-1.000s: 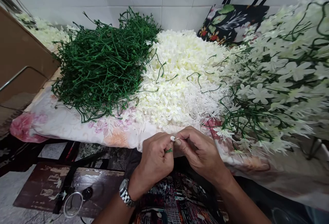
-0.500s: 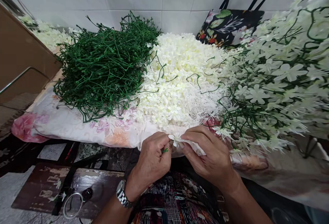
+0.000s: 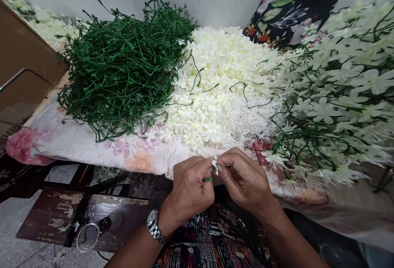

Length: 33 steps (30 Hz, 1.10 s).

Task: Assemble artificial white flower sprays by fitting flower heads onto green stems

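My left hand [image 3: 193, 182] is closed in a pinch, and a bit of green plastic stem [image 3: 207, 179] shows at its curled fingers; the rest of the stem is hidden. Between the fingertips of both hands is a small white artificial flower [image 3: 215, 166], seen edge-on. My right hand [image 3: 246, 179] pinches at the flower with thumb and forefinger, and a thin pale strand [image 3: 224, 165] shows there. Just beyond my hands lies a heap of loose white flower heads [image 3: 209, 108], with thin white stamens [image 3: 246, 120] on its right side.
A large tangle of green stems [image 3: 123, 71] covers the left of the cloth-covered table [image 3: 101, 157]. Finished-looking flower sprays [image 3: 335, 99] pile up at right. A floral bag [image 3: 286, 21] leans on the tiled wall. A cardboard box [image 3: 30, 58] stands left; a brown bench [image 3: 117, 218] sits below.
The white flower has turned edge-on between my fingertips. My right hand has closed in nearer to my left. The view has shifted slightly.
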Each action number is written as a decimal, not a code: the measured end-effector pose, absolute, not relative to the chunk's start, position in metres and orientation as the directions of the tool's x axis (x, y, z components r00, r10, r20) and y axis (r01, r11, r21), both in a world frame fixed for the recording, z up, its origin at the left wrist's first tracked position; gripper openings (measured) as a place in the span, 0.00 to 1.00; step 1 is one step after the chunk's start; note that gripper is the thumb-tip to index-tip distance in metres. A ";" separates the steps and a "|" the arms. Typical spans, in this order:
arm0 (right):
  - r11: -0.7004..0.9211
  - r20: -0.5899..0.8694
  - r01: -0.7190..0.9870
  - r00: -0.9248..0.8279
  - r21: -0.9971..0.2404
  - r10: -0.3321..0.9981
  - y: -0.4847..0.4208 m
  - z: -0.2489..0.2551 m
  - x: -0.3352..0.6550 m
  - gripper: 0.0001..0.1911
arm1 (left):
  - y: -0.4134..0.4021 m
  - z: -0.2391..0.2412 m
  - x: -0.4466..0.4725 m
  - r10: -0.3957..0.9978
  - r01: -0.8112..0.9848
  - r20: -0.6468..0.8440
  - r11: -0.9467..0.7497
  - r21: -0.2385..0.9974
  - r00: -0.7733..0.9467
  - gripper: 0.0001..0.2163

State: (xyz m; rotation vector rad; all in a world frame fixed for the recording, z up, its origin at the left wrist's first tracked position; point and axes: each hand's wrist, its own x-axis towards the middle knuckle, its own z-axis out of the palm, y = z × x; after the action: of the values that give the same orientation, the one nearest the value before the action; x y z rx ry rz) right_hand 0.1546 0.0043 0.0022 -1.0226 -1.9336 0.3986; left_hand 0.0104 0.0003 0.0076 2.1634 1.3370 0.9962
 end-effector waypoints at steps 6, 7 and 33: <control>0.609 0.564 0.495 -0.258 -0.620 0.784 0.005 0.003 0.151 0.07 | 0.000 0.007 0.012 0.893 0.595 0.383 -0.445 0.669 0.238 0.11; 0.613 0.568 0.494 -0.260 -0.617 0.781 0.005 0.003 0.151 0.07 | 0.000 0.006 0.013 0.894 0.594 0.384 -0.441 0.673 0.230 0.11; 0.568 0.478 0.377 -0.311 -0.731 0.822 -0.018 0.030 0.141 0.05 | -0.005 0.016 0.009 0.986 0.453 0.128 -0.161 0.877 0.104 0.08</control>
State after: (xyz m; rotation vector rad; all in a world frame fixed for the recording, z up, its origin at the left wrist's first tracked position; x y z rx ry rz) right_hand 0.1414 -0.0183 0.0297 -0.9683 -1.9115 0.6292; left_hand 0.0088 -0.0050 0.0161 1.7060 1.4207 1.0000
